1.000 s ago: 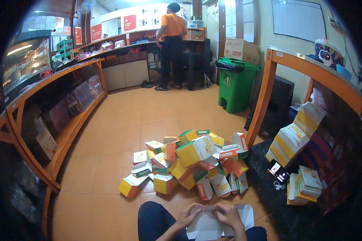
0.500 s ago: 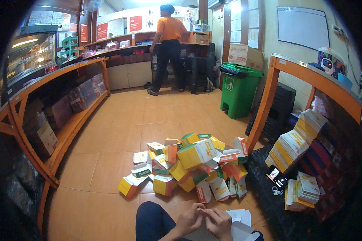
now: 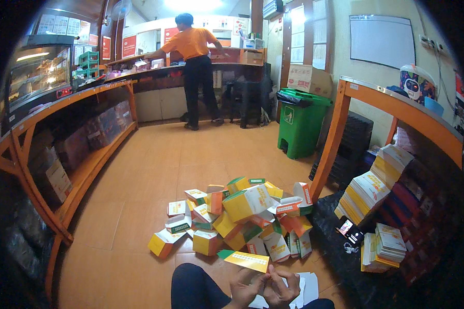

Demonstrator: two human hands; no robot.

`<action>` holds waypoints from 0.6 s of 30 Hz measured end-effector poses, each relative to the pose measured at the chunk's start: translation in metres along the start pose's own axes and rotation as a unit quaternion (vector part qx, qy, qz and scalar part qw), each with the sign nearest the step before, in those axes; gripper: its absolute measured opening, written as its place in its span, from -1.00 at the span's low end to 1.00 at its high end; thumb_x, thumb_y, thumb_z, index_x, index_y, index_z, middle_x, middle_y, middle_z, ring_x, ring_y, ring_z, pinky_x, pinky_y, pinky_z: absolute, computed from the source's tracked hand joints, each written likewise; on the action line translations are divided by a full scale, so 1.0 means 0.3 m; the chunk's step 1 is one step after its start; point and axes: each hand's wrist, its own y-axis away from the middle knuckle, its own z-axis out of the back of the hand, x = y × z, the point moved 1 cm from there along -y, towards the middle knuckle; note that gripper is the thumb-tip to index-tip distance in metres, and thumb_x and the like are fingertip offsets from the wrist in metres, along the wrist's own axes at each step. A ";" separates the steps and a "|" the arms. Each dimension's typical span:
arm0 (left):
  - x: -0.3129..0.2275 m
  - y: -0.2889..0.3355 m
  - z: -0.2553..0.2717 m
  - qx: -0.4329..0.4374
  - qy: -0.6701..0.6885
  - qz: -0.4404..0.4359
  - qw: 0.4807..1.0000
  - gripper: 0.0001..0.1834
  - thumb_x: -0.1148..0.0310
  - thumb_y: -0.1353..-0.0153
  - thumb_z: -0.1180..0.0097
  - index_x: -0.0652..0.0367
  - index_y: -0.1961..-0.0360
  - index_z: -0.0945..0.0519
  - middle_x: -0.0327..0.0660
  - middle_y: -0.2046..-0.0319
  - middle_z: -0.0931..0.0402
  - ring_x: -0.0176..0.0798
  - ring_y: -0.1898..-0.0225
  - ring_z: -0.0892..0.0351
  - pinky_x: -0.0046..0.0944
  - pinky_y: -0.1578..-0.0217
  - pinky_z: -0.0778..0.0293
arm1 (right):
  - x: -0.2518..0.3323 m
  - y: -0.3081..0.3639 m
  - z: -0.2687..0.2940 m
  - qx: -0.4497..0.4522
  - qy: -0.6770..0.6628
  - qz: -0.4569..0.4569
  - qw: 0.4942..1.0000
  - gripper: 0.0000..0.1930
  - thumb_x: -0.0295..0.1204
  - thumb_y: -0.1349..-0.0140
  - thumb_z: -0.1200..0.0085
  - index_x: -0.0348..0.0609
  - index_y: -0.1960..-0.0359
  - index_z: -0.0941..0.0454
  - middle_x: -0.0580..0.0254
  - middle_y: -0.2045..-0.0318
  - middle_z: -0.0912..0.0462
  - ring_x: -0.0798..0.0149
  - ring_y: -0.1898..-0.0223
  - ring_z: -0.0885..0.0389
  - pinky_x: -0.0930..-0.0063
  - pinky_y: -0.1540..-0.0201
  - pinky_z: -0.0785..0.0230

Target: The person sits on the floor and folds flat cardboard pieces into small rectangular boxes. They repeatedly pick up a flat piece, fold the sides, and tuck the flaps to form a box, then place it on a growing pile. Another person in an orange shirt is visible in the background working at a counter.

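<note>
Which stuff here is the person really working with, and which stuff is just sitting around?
Being worked with:
- left hand and right hand, touching a flat yellow carton
- white sheets under the hands
- pile of folded boxes in front

Just sitting around:
- green bin
- phone
- stacks of flat cartons
- person at the counter

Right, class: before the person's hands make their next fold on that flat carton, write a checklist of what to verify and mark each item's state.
1. Both hands on the carton: left hand and right hand meet at the flat yellow carton: ok.
2. Grip details: cannot tell, fingers overlap.
3. White sheets under the hands: ok.
4. Flat stock within reach, stacks of flat cartons: ok.
5. Floor ahead: pile of folded boxes crowds it: not ok.
</note>
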 end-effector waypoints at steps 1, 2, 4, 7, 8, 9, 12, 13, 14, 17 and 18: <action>-0.003 0.000 0.022 0.019 -0.069 0.011 0.997 -0.71 0.57 -0.18 -0.36 0.33 0.05 -0.67 -0.14 0.16 -0.71 -0.32 0.07 -0.67 -0.28 0.00 -0.56 | -0.001 -0.016 0.002 -0.011 -0.001 0.014 1.000 -0.62 -0.63 -0.07 -0.34 -0.07 0.03 -0.74 0.16 0.27 -0.66 0.09 0.26 -0.66 0.30 0.25 -0.53; -0.007 -0.006 0.037 0.019 -0.041 0.006 0.999 -0.71 0.57 -0.18 -0.36 0.33 0.05 -0.67 -0.15 0.16 -0.71 -0.32 0.07 -0.67 -0.29 0.00 -0.56 | 0.000 -0.029 0.005 -0.003 -0.025 0.010 1.000 -0.64 -0.62 -0.08 -0.34 -0.09 0.04 -0.74 0.15 0.27 -0.66 0.09 0.27 -0.66 0.30 0.25 -0.53; -0.010 -0.021 0.053 0.019 0.016 -0.003 1.000 -0.72 0.57 -0.18 -0.35 0.33 0.06 -0.67 -0.16 0.17 -0.71 -0.32 0.09 -0.67 -0.29 0.00 -0.55 | 0.000 -0.053 0.015 0.014 -0.072 -0.001 0.997 -0.69 -0.61 -0.11 -0.34 -0.12 0.08 -0.73 0.14 0.26 -0.66 0.09 0.29 -0.66 0.30 0.27 -0.54; -0.018 -0.022 0.065 0.017 -0.008 -0.021 1.000 -0.84 0.59 -0.19 -0.33 0.31 0.18 -0.68 -0.19 0.22 -0.71 -0.33 0.18 -0.67 -0.31 0.06 -0.55 | -0.003 -0.072 0.047 0.071 -0.149 -0.077 0.983 -0.74 -0.62 -0.13 -0.34 -0.15 0.12 -0.72 0.12 0.27 -0.65 0.11 0.33 -0.65 0.33 0.28 -0.53; -0.018 -0.020 0.064 0.016 -0.018 -0.022 0.999 -0.86 0.60 -0.19 -0.33 0.31 0.21 -0.68 -0.19 0.23 -0.71 -0.34 0.20 -0.67 -0.32 0.07 -0.54 | -0.004 -0.075 0.058 0.079 -0.168 -0.087 0.979 -0.76 -0.63 -0.13 -0.33 -0.16 0.14 -0.71 0.12 0.27 -0.64 0.12 0.33 -0.65 0.34 0.28 -0.53; -0.017 -0.016 0.060 0.016 -0.018 -0.033 0.999 -0.88 0.60 -0.19 -0.33 0.31 0.24 -0.68 -0.19 0.25 -0.71 -0.34 0.21 -0.67 -0.33 0.08 -0.54 | -0.007 -0.077 0.066 0.086 -0.187 -0.096 0.974 -0.77 -0.63 -0.14 -0.33 -0.17 0.16 -0.70 0.12 0.27 -0.64 0.13 0.33 -0.65 0.35 0.28 -0.52; -0.009 0.006 0.044 0.020 -0.010 -0.048 0.999 -0.91 0.61 -0.19 -0.33 0.29 0.29 -0.67 -0.19 0.28 -0.71 -0.36 0.23 -0.67 -0.34 0.11 -0.55 | -0.009 -0.073 0.074 0.073 -0.203 -0.125 0.968 -0.87 -0.60 -0.16 -0.32 -0.20 0.25 -0.67 0.14 0.33 -0.61 0.21 0.36 -0.63 0.39 0.32 -0.48; -0.004 0.015 0.039 0.024 -0.002 -0.041 0.999 -0.91 0.61 -0.18 -0.34 0.29 0.30 -0.67 -0.18 0.29 -0.71 -0.36 0.23 -0.67 -0.35 0.12 -0.55 | -0.009 -0.070 0.072 0.061 -0.200 -0.129 0.969 -0.88 -0.60 -0.17 -0.32 -0.21 0.27 -0.67 0.14 0.34 -0.61 0.21 0.37 -0.62 0.40 0.33 -0.47; 0.001 0.021 0.036 0.028 0.006 -0.033 0.999 -0.92 0.62 -0.18 -0.34 0.29 0.31 -0.68 -0.18 0.29 -0.71 -0.36 0.24 -0.67 -0.35 0.12 -0.55 | -0.009 -0.066 0.069 0.048 -0.198 -0.133 0.970 -0.90 -0.60 -0.17 -0.32 -0.22 0.29 -0.66 0.14 0.36 -0.60 0.22 0.38 -0.62 0.40 0.35 -0.46; 0.018 0.043 0.023 0.017 0.014 0.011 1.000 -0.92 0.62 -0.17 -0.35 0.29 0.32 -0.69 -0.16 0.28 -0.72 -0.34 0.23 -0.68 -0.33 0.11 -0.58 | -0.006 -0.054 0.055 0.013 -0.162 -0.132 0.978 -0.91 -0.59 -0.17 -0.31 -0.24 0.33 -0.64 0.14 0.39 -0.59 0.22 0.42 -0.59 0.42 0.37 -0.43; 0.020 0.045 0.024 0.019 0.006 0.018 1.000 -0.91 0.61 -0.16 -0.36 0.29 0.31 -0.69 -0.16 0.28 -0.72 -0.34 0.23 -0.68 -0.32 0.11 -0.58 | -0.003 -0.048 0.051 0.008 -0.169 -0.146 0.975 -0.92 -0.59 -0.18 -0.30 -0.24 0.34 -0.64 0.14 0.40 -0.58 0.21 0.43 -0.58 0.41 0.37 -0.43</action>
